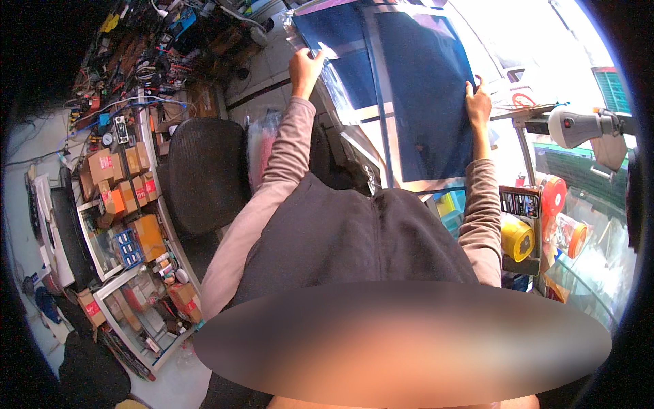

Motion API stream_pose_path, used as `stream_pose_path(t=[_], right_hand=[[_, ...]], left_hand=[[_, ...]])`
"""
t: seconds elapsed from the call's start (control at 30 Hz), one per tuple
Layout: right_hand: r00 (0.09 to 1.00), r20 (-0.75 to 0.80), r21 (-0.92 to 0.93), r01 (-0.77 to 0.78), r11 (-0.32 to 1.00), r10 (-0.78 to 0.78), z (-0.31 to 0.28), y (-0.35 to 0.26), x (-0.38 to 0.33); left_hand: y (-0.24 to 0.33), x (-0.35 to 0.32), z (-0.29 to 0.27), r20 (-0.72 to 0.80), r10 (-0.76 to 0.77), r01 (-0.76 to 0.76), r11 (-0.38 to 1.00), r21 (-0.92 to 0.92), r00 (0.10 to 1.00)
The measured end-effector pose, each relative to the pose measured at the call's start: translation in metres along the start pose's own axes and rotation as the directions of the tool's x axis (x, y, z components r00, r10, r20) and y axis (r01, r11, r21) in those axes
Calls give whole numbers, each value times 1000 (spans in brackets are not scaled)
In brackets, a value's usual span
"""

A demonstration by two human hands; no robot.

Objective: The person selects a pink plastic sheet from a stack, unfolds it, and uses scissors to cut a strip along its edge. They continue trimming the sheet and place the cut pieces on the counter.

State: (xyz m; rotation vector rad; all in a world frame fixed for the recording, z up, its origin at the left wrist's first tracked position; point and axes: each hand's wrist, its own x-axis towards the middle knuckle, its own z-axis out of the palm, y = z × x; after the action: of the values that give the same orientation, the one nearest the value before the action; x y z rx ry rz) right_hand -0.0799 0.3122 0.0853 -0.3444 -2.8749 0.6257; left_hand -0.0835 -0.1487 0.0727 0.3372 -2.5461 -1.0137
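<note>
In front of me, two large dark blue rectangular sheets with pale borders stand side by side, the right one (pixel 426 95) longer than the left one (pixel 337 37). I cannot tell whether they are joined. Shiny clear plastic (pixel 340 85) shows along the left side. My left hand (pixel 305 68) is closed on the left sheet's outer edge, thumb toward the sheet. On the other side, my right hand (pixel 479 99) grips the right edge of the longer sheet, its fingers partly hidden. Both arms reach forward, and the sheets lean away from me.
A black chair (pixel 206 176) stands at my left, beside shelves with cardboard boxes (pixel 126 170). Tangled cables and tools (pixel 136 61) fill the far left. At right are a yellow container (pixel 518 238), a red round lid (pixel 553 195), a bulb-shaped lamp (pixel 575 127) and a glass case (pixel 586 283).
</note>
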Motion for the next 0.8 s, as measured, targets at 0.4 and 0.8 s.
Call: stream_pose_path(t=[0.4, 0.8], right_hand=[[1000, 9, 30, 23, 999, -23, -4, 5, -10], [961, -191, -85, 188, 978, -201, -2, 4, -12]], left_hand=[[52, 61, -115, -268, 218, -238, 970, -43, 939], [118, 35, -110, -193, 71, -185, 714, -675, 979]])
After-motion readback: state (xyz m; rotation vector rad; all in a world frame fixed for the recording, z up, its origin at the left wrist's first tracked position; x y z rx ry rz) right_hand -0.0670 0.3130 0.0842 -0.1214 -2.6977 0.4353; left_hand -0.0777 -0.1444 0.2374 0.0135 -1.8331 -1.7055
